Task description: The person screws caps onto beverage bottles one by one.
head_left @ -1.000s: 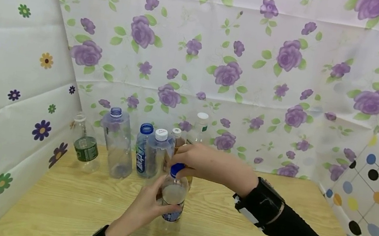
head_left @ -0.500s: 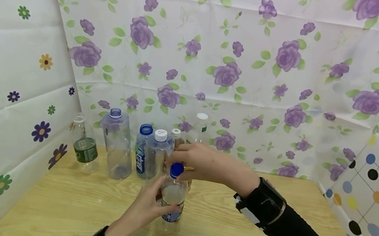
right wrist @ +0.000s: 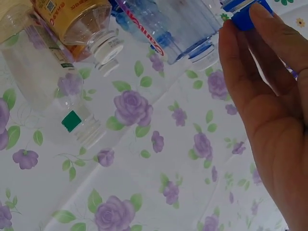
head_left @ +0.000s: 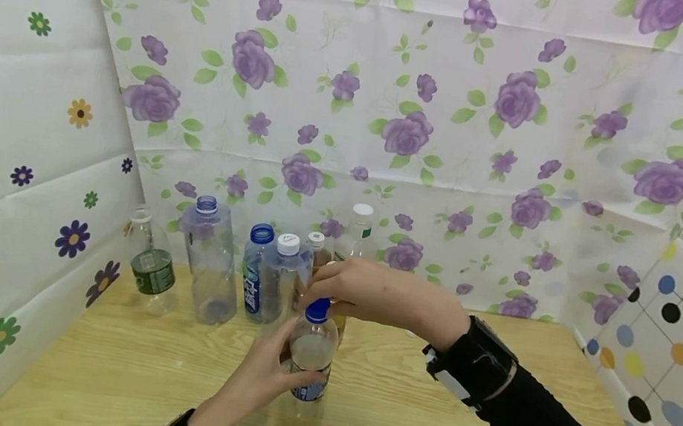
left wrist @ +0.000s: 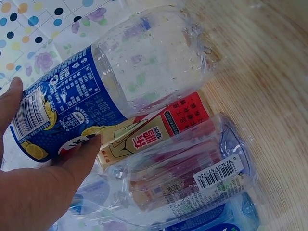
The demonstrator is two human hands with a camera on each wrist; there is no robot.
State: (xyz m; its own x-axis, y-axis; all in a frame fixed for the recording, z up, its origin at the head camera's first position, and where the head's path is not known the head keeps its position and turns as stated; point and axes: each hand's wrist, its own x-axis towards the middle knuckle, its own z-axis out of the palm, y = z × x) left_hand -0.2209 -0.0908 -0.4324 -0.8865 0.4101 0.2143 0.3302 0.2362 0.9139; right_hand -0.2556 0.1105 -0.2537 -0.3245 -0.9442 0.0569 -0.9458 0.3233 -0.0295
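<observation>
An upright clear plastic bottle (head_left: 313, 350) with a blue lemon-printed label (left wrist: 82, 96) stands on the wooden table in the head view. My left hand (head_left: 262, 372) grips its body, with thumb and fingers on opposite sides of the label. From above, my right hand (head_left: 378, 294) pinches the blue cap (head_left: 317, 311) between thumb and fingers. The right wrist view also has this blue cap (right wrist: 244, 17) at the fingertips, near the top edge. Part of the cap and neck is hidden behind the right fingers.
Behind stand several bottles: one green-labelled (head_left: 154, 276), a tall blue-tinted one (head_left: 209, 262), a blue one (head_left: 254, 270), a white-capped one (head_left: 287, 264), a yellow-labelled one (right wrist: 72, 19) and a clear white-capped one (head_left: 358, 235). Floral sheets wall the table (head_left: 450, 412).
The right fingers spread a little off the blue cap half a second ago and have closed round it again. The left hand and bottle stay in place.
</observation>
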